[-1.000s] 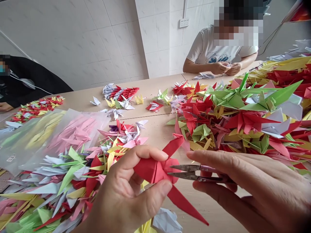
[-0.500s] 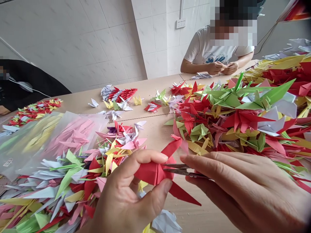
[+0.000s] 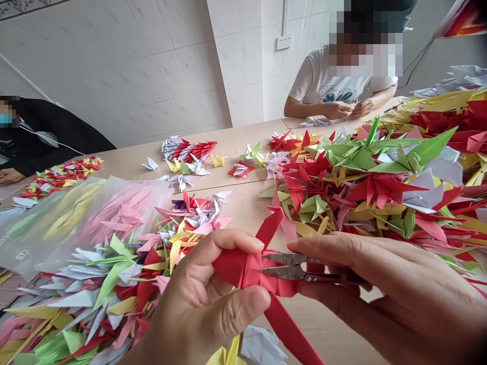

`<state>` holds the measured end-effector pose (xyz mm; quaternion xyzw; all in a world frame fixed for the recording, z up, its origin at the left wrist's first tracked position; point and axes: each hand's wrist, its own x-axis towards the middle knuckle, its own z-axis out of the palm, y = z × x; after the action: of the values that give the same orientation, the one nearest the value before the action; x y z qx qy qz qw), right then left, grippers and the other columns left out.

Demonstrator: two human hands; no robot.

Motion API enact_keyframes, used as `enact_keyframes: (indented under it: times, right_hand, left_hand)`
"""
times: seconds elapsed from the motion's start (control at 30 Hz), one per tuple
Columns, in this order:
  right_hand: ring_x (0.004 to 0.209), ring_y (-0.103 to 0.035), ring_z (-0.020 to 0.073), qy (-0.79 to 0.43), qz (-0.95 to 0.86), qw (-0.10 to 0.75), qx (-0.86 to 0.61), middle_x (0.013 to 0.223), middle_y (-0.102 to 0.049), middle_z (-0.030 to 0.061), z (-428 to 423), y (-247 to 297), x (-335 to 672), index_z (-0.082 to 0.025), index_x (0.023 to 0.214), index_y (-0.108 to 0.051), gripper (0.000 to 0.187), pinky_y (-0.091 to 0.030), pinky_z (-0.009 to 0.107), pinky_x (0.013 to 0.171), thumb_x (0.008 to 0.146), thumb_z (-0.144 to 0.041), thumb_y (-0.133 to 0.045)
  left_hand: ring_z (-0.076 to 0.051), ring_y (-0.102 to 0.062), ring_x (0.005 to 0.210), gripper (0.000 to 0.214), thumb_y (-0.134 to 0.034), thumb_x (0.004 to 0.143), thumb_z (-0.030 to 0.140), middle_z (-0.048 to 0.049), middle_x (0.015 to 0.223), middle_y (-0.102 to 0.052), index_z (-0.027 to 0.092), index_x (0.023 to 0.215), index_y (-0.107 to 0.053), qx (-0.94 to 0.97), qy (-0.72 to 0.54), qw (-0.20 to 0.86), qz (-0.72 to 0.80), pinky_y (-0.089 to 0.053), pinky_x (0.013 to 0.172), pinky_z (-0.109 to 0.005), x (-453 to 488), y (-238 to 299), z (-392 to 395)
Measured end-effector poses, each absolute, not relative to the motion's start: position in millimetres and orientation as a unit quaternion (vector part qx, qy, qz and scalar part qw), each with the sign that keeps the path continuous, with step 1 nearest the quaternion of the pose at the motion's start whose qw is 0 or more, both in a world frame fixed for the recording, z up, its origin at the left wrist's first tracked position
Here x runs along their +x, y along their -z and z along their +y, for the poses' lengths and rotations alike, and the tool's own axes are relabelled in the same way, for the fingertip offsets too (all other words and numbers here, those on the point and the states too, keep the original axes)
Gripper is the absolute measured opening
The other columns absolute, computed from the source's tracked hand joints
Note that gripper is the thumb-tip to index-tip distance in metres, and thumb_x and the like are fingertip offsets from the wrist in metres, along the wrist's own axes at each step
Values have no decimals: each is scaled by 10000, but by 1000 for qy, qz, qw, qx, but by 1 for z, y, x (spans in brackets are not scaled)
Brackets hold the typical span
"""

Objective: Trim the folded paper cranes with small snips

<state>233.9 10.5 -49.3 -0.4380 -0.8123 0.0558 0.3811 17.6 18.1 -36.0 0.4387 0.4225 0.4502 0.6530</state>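
The left hand (image 3: 201, 299) pinches a red paper crane (image 3: 249, 271) above the table (image 3: 243, 197); the right hand (image 3: 395, 284) grips small snips (image 3: 306, 277), blades parted against the crane's body (no completed cut shows). Its folding looks done, the blade work unfinished. Beyond, a left heap (image 3: 110, 279) and a right heap (image 3: 380, 187) remain loose; toward the table's far edge, a red-and-white stack (image 3: 190, 149) lies ordered.
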Motion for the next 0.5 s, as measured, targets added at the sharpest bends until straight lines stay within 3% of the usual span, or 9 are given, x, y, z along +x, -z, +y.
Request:
enact_keyframes:
  times: [0.13,0.23,0.33,0.5]
  right_hand:
    - [750,-759,137,-58,-816,382,-430,1050,-786,23,10,50,233,-257,1247,-597,250,-570,154,461,1031,-298,-480]
    - [949,-754,179,-36,-819,370,-438,1139,-765,16,8,54,235,-272,1295,-593,296,-643,211,692,1011,-289,-513]
    - [1035,-727,197,-23,-821,358,-444,1219,-734,14,8,57,240,-293,1342,-583,348,-620,273,900,996,-310,-548]
    - [989,-728,174,-8,-826,368,-426,1070,-757,20,12,50,241,-299,1307,-589,298,-604,228,878,1028,-355,-500]
  left_hand:
    - [-275,-734,817,468,-851,724,428,-48,793,-751,239,1128,-708,476,-443,630,425,-614,689,-324,17,30,29]
    - [-285,-735,850,491,-850,726,443,-58,813,-759,232,1146,-708,490,-437,625,422,-615,713,-333,15,28,34]
    - [-271,-736,833,460,-850,739,422,-63,830,-768,221,1132,-718,493,-431,628,421,-614,715,-321,11,32,31]
    - [-146,-720,756,285,-852,777,306,5,867,-784,299,1040,-745,475,-436,651,400,-582,718,-187,5,41,23]
